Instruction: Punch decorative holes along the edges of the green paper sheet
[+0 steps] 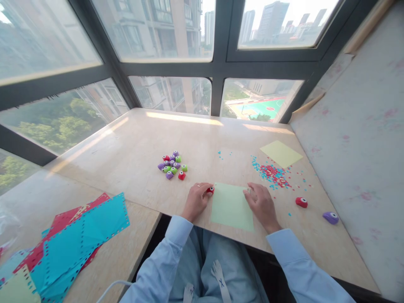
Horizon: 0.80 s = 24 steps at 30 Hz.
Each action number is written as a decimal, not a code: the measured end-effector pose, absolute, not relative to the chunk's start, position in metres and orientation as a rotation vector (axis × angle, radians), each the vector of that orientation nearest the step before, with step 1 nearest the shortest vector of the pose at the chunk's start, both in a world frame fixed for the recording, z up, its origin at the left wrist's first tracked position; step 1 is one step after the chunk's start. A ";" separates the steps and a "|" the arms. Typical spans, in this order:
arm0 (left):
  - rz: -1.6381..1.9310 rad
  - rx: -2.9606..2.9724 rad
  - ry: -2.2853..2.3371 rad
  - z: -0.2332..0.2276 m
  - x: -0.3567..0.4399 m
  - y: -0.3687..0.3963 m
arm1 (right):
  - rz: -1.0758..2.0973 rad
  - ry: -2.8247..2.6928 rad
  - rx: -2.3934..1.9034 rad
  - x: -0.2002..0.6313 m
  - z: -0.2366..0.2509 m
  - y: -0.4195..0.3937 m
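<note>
The person's left hand [196,200] grips a small red punch [210,190] at the green sheet [232,206]'s upper left corner — about ten o'clock of the sheet. The right hand [260,202] lies loosely curled with fingertips on the sheet's upper right corner, pinning it to the table [132,155]. A cluster of punches [172,165] sits at eleven o'clock — well apart. Paper confetti [273,174] lies at one o'clock.

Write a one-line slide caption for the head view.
Left hand holds red punch at green paper; right hand steadies it.
</note>
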<state>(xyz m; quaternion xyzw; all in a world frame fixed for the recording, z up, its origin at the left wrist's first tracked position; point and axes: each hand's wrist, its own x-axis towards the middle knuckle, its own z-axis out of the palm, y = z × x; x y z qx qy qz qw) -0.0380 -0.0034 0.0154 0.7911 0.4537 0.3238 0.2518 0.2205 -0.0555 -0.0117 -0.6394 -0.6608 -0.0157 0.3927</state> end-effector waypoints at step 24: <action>0.936 2.188 1.257 0.005 -0.015 -0.009 | 0.181 -1.715 -1.664 0.219 -0.002 -0.054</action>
